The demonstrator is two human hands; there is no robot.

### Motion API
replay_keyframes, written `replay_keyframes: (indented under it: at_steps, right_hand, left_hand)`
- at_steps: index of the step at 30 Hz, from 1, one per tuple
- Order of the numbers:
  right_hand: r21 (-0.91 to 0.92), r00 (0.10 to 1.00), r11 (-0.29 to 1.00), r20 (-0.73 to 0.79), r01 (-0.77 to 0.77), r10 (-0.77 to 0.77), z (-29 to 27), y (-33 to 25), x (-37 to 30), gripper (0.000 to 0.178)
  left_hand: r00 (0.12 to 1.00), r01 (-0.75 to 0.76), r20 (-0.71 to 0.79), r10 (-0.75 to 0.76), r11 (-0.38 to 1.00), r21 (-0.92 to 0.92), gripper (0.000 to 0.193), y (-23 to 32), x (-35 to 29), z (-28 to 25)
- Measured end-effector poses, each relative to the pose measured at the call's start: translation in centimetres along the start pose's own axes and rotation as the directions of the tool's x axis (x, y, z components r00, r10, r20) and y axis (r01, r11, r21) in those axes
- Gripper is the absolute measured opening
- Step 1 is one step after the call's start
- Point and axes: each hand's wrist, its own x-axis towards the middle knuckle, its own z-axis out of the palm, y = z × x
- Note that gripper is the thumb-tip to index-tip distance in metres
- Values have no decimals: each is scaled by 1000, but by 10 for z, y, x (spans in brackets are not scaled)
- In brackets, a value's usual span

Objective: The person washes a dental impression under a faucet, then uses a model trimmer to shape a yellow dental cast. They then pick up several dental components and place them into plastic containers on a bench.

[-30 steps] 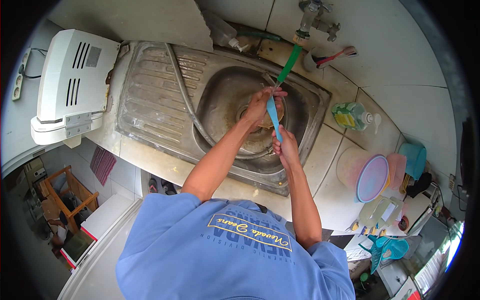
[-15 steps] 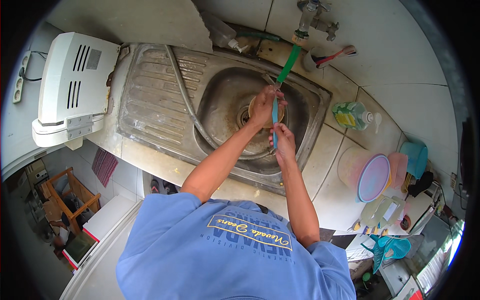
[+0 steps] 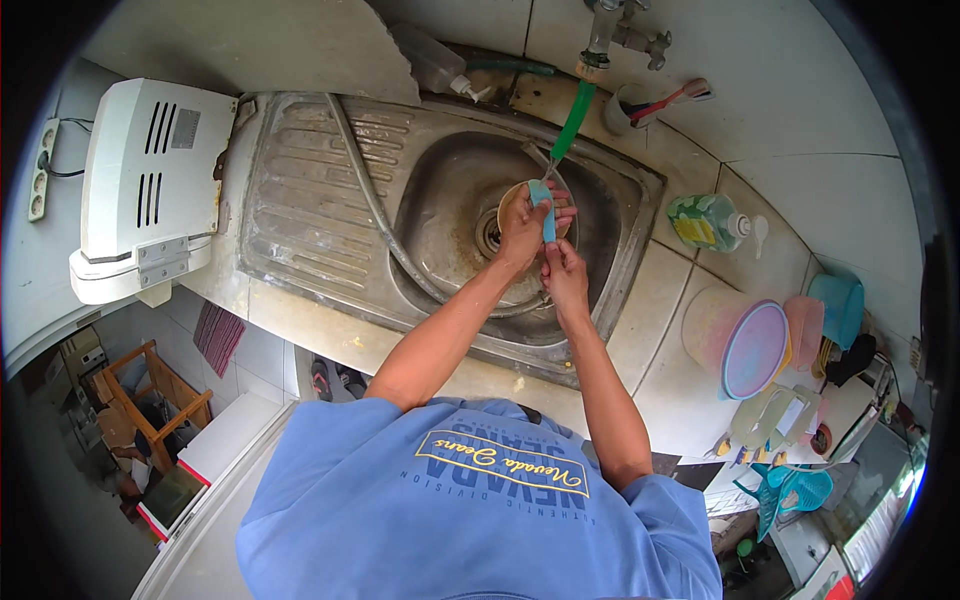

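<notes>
A flat, long light-blue utensil [image 3: 548, 229] is held between my hands under the green hose end [image 3: 573, 122]; its exact kind cannot be made out. My left hand [image 3: 519, 232] has its thumb across the upper, wider part, with the fingers behind it. Lower down, my right hand [image 3: 567, 281] pinches the narrow end. Water appears to run from the hose onto the top of the utensil. Beneath my hands, a beige bowl [image 3: 506, 207] sits in the steel sink [image 3: 437, 190], mostly hidden by the left hand.
A grey hose [image 3: 357, 160] crosses the drainboard into the basin. The tap [image 3: 600, 38] is on the tiled wall. Right of the sink stand a green soap bottle [image 3: 700, 222] and a lidded tub [image 3: 754, 350]. A cup [image 3: 620, 108] with a toothbrush is behind; a white appliance [image 3: 150, 180] stands left.
The utensil has turned from edge-on to show its broad face. My left thumb now lies across it, and my right hand has moved slightly.
</notes>
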Motion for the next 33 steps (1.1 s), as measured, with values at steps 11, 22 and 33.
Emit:
replay_keyframes:
  at_steps: [11,22,33]
  right_hand:
    - [-636,845,695,-123,336,-521,-38,16,-8,15]
    - [-438,506,609,-339,662,-793,-57,-200,47,19]
    - [-73,888,887,-11,457,-459,11,-106,72,20]
  left_hand:
    - [962,36,197,-187,808,589,37,-11,60,-45]
    - [848,143,363,-385,827,543,29,16,62,-25]
    - [760,215,607,-229,972,98,22,34,64,-39]
